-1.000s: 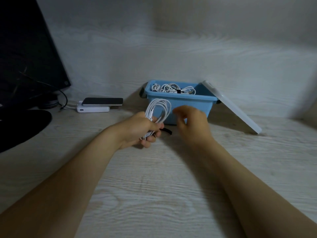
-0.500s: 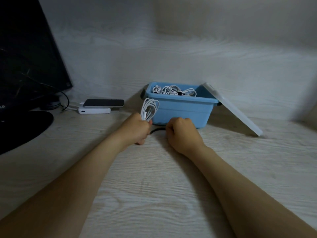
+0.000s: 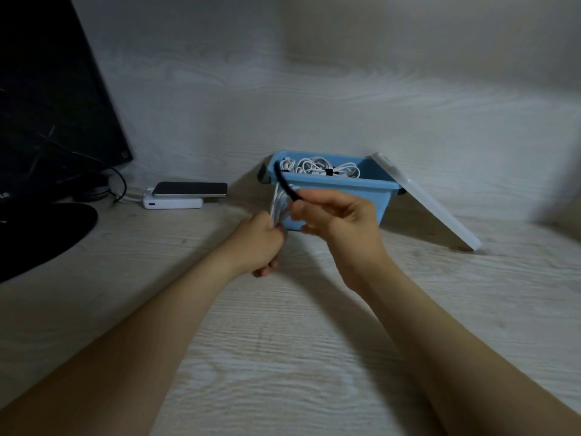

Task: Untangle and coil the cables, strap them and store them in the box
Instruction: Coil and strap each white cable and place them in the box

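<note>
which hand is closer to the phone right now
Left. The left hand, gripping the white cable coil, is to the right of the phone and nearer the camera. The right hand, pinching the black strap, is farther right, before the blue box.

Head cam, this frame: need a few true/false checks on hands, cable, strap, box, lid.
1. The left hand grips a coiled white cable. True.
2. The right hand is open and holds nothing. False: it pinches a black strap.
3. The box is empty. False: white cables lie in it.
4. The lid leans against the box. True.
5. The strap is already closed round the cable. False: one end sticks up free.
</note>
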The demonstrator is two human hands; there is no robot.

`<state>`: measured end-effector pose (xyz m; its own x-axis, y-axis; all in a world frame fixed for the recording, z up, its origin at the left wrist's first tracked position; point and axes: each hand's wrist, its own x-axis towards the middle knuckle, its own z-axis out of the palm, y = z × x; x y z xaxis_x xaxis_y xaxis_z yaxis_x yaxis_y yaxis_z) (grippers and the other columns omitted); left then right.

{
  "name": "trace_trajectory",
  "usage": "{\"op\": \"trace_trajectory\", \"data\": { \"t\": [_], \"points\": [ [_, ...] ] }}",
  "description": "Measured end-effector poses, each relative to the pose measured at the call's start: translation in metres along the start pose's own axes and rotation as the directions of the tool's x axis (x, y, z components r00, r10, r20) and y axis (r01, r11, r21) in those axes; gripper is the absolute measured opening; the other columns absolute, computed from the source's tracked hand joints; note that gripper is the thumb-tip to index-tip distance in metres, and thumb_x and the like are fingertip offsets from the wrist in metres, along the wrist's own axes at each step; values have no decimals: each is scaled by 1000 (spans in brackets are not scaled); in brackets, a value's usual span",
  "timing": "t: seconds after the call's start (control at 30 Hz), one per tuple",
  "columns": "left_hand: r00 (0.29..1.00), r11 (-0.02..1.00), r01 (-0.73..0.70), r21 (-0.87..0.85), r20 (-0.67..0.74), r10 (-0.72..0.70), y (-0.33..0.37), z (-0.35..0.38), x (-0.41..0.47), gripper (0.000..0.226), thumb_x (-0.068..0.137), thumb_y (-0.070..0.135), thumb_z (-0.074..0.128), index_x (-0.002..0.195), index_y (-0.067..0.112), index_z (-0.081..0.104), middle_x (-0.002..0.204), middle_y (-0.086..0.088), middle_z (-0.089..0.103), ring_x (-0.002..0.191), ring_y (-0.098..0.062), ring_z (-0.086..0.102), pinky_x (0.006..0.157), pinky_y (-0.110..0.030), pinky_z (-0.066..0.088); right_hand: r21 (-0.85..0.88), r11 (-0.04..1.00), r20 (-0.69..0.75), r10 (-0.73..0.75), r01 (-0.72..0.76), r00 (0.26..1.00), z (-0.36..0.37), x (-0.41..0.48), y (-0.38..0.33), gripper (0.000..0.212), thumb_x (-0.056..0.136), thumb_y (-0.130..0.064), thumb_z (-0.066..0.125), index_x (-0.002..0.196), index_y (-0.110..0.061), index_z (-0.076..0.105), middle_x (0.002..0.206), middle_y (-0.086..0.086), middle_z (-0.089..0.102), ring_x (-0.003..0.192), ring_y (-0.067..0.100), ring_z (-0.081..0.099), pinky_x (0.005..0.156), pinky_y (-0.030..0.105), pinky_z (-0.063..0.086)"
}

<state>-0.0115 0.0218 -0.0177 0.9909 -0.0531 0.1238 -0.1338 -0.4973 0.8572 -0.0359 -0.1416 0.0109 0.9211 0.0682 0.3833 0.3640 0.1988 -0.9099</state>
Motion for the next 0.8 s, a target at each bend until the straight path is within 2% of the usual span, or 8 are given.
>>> {"op": "trace_trajectory", "data": {
  "t": [0.1, 0.17, 0.23, 0.3, 0.37, 0.5, 0.67, 0.8],
  "points": [
    [987, 980, -144, 138, -46, 151, 4, 2, -3, 26, 104, 22, 47, 104, 15, 72, 63, -2, 65, 47, -17, 60, 45, -31, 47, -158, 987, 84, -27, 40, 996, 5, -3, 10, 5, 85, -2, 84, 89, -1, 81, 79, 16, 78, 67, 20, 68, 62, 30, 57],
    [965, 945, -250, 213, -28, 262, 7, 3, -5, 29, 103, 25, 49, 116, 29, 74, 89, 5, 73, 77, -11, 69, 66, -33, 58, -181, 982, 99, -44, 62, 994, 6, -2, 16, 10, 84, -8, 87, 84, -1, 80, 70, 10, 76, 59, 15, 65, 58, 26, 55],
    [951, 916, -288, 280, -31, 309, 10, 3, -6, 29, 105, 26, 53, 128, 27, 70, 102, 8, 63, 93, -12, 65, 78, -26, 54, -199, 978, 49, -49, 58, 998, 6, -1, 20, 15, 85, -12, 87, 80, -1, 78, 66, 6, 74, 57, 11, 64, 59, 26, 54],
    [941, 900, -283, 331, -84, 327, 11, 6, -7, 20, 104, 21, 56, 122, 20, 66, 91, 16, 49, 83, -5, 57, 66, -14, 42, -275, 961, -9, -44, 40, 999, 8, 1, 28, 22, 87, -21, 87, 76, -5, 76, 67, 6, 74, 61, 12, 65, 62, 34, 58],
    [926, 887, -288, 361, -131, 354, 12, 8, -10, 11, 102, 15, 58, 105, 25, 60, 87, 16, 54, 80, -14, 60, 64, -19, 38, -329, 944, -22, -35, 26, 999, 10, 1, 35, 29, 91, -29, 83, 73, -8, 74, 68, 8, 72, 63, 13, 64, 67, 43, 58],
    [914, 873, -229, 430, -212, 344, 12, 11, -11, 14, 96, 16, 62, 108, 13, 70, 97, -10, 74, 93, -34, 69, 70, -28, 40, -310, 951, 17, 2, 4, 1000, 14, -1, 41, 33, 99, -27, 73, 76, -3, 70, 63, 5, 63, 63, 9, 57, 62, 31, 49],
    [911, 895, -158, 417, -288, 296, 20, 13, -16, 5, 98, 19, 65, 92, 19, 64, 73, 9, 54, 74, -15, 50, 66, -30, 41, -277, 960, 22, -29, 34, 999, 13, 0, 39, 31, 100, -25, 71, 81, 0, 69, 68, 10, 63, 66, 12, 57, 64, 29, 49],
    [924, 909, -116, 400, -291, 247, 22, 14, -15, 9, 98, 24, 66, 91, 21, 62, 71, 13, 49, 76, -17, 57, 65, -32, 45, -268, 963, 23, -23, 29, 999, 14, -1, 38, 32, 100, -25, 70, 83, 2, 68, 67, 5, 62, 64, 13, 53, 63, 32, 45]
  ]
}}
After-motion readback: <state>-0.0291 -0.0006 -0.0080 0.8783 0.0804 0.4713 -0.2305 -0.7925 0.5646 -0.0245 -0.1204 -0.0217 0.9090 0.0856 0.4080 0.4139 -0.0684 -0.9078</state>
